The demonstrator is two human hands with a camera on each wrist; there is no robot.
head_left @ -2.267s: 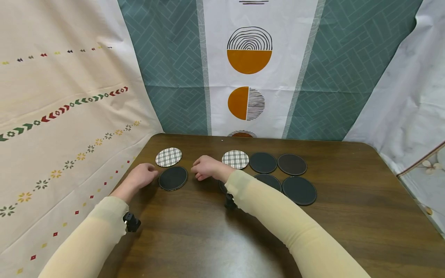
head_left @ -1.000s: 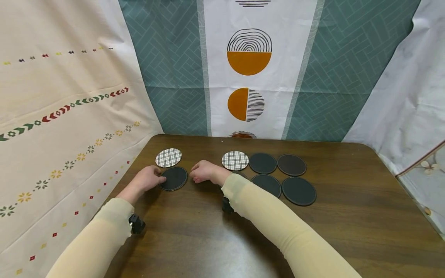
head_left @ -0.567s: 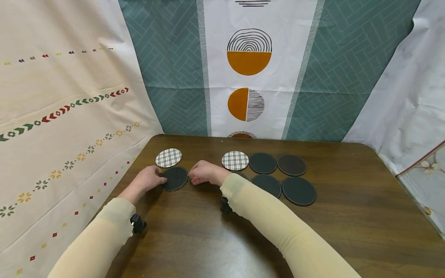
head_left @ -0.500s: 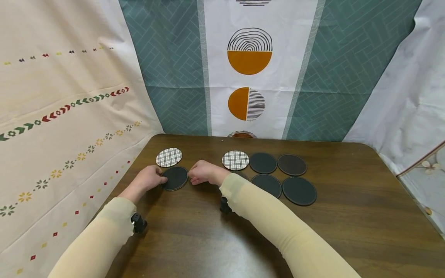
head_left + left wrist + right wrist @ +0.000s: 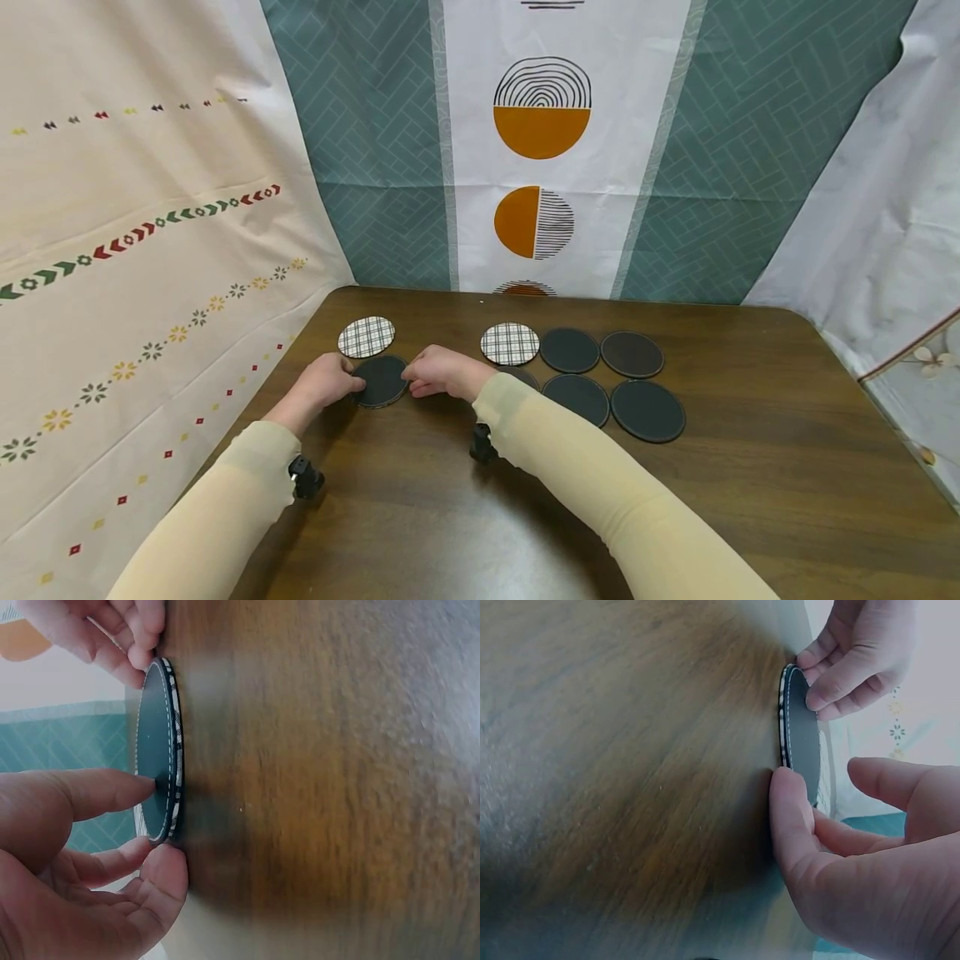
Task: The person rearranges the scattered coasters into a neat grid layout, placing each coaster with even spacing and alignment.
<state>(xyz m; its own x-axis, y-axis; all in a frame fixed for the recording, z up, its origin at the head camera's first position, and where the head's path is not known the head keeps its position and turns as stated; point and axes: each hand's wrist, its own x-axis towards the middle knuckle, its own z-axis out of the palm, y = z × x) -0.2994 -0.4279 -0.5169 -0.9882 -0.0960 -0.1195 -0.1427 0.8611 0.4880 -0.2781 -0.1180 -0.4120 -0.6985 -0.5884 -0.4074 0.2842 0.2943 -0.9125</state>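
Observation:
In the head view, a round dark coaster (image 5: 380, 382) lies flat at the table's left side, just in front of a plaid coaster (image 5: 366, 337). My left hand (image 5: 326, 381) pinches its left edge, the thumb on the dark stitched face and the fingers at the rim. From the opposite side my right hand (image 5: 442, 372) touches the right edge with its fingers. In the right wrist view that hand's thumb stands apart from the coaster (image 5: 804, 739). Along the rim, the left wrist view shows a white-and-black patterned layer under the dark face; one piece or two, I cannot tell.
A second plaid coaster (image 5: 510, 343) and several dark coasters (image 5: 648, 411) lie in two rows right of centre on the brown wooden table (image 5: 750, 417). My right forearm partly covers the front row. Patterned cloths (image 5: 375, 167) hang behind and at both sides.
My left hand has come onto the dark coaster's left edge, thumb on top. The right hand has closed in on its right edge. The coaster has shifted slightly right.

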